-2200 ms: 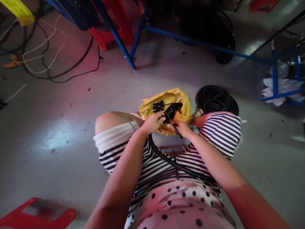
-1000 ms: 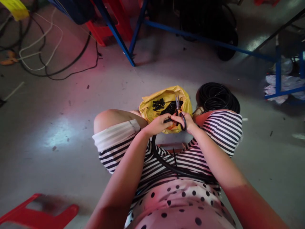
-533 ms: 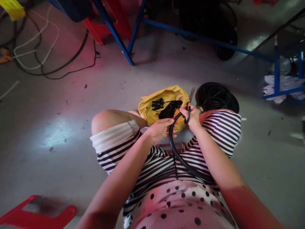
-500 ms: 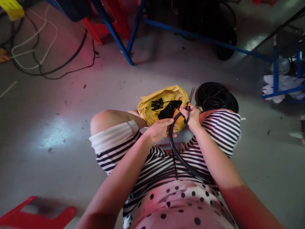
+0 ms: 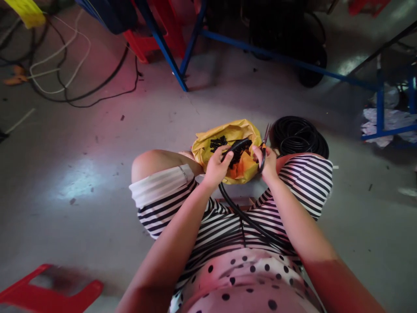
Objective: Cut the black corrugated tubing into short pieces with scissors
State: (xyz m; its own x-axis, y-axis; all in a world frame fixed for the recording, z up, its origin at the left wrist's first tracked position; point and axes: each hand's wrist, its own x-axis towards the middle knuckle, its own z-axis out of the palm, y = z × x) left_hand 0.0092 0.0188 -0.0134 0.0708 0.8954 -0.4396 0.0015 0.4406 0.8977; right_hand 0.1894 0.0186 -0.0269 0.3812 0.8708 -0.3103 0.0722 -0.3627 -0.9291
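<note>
My left hand (image 5: 216, 166) is closed around a black corrugated tube (image 5: 239, 146), near its end, which points over the open yellow bag (image 5: 208, 134). From under that hand the tube curves down across my lap. Several short black tube pieces (image 5: 219, 142) lie inside the bag. In my right hand (image 5: 267, 163), at the bag's right edge, are scissors (image 5: 264, 143) with dark handles and orange near the pivot. Their blades point up and away, and the tube is apart from them.
A coil of black tubing (image 5: 299, 135) lies beyond my right knee. Blue metal table legs (image 5: 169, 50) and a red stool (image 5: 143, 45) stand ahead. Loose cables (image 5: 97, 89) spread over the floor at far left, and a red plastic stool (image 5: 52, 295) is at lower left.
My left hand has closed round the tube and swung its end up and left over the bag. My right hand, still with the scissors, has come away from the tube.
</note>
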